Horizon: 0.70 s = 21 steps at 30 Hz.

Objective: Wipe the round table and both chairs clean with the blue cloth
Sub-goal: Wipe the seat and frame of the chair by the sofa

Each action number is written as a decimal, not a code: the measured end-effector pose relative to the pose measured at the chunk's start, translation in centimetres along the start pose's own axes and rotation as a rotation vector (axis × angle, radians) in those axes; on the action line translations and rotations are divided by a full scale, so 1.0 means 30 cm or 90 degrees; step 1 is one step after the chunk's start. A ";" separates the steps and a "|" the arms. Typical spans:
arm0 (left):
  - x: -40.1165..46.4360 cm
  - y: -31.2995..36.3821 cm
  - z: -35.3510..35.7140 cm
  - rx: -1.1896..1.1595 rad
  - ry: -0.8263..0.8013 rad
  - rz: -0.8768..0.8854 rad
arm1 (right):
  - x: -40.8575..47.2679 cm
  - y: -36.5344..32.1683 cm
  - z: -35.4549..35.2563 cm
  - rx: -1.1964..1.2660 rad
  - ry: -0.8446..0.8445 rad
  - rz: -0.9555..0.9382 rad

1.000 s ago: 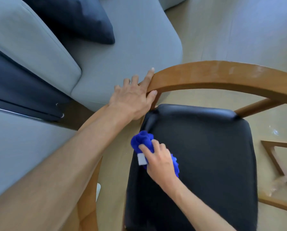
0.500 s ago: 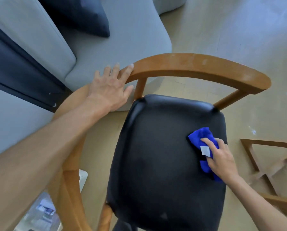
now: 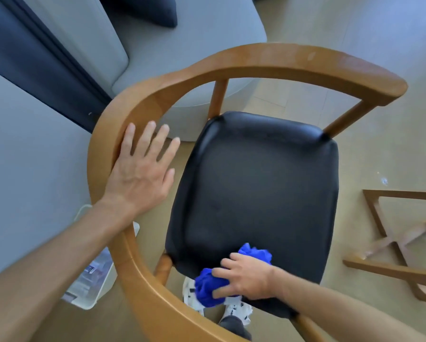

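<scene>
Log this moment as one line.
step: wiping seat | right hand: blue cloth, near edge | left hand: flat on chair rail

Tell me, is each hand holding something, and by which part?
The right hand grips the bunched blue cloth around its middle, on the seat's near edge. The left hand holds nothing; it lies flat on the chair rail.

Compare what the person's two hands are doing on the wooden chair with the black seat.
The left hand lies flat with fingers spread on the curved wooden armrest; the right hand is curled around the bunched blue cloth. The left hand holds nothing; the right presses the cloth on the black padded seat at its near edge. Both are bare and touch the same chair.
</scene>
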<state>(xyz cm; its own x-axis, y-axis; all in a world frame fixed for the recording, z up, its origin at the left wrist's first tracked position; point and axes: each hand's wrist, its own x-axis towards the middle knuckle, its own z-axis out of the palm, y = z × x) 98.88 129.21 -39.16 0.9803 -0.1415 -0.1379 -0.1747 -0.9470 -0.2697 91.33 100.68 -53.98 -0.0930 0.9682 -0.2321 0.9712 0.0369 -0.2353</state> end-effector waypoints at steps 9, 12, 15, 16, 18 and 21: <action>-0.180 0.042 0.050 -0.012 0.068 0.096 | -0.234 0.319 -0.074 0.266 0.329 0.995; -0.175 0.044 0.065 -0.020 0.090 0.080 | 0.057 0.225 -0.086 0.281 0.354 0.959; -0.178 0.050 0.081 -0.046 0.118 0.066 | 0.306 0.014 -0.074 0.236 0.319 0.648; -0.179 0.050 0.085 -0.051 0.123 0.066 | 0.353 -0.044 -0.068 0.225 0.277 0.534; -0.182 0.047 0.087 -0.056 0.130 0.064 | 0.383 -0.095 -0.057 0.207 0.136 0.352; -0.184 0.035 0.080 -0.055 0.121 0.048 | 0.262 0.002 -0.063 0.190 0.001 0.216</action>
<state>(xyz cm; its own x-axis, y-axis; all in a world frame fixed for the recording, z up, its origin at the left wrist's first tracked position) 93.08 129.70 -40.96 0.9661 -0.2563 0.0298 -0.2469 -0.9519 -0.1812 91.07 108.75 -54.03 0.2207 0.9133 -0.3424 0.8406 -0.3562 -0.4080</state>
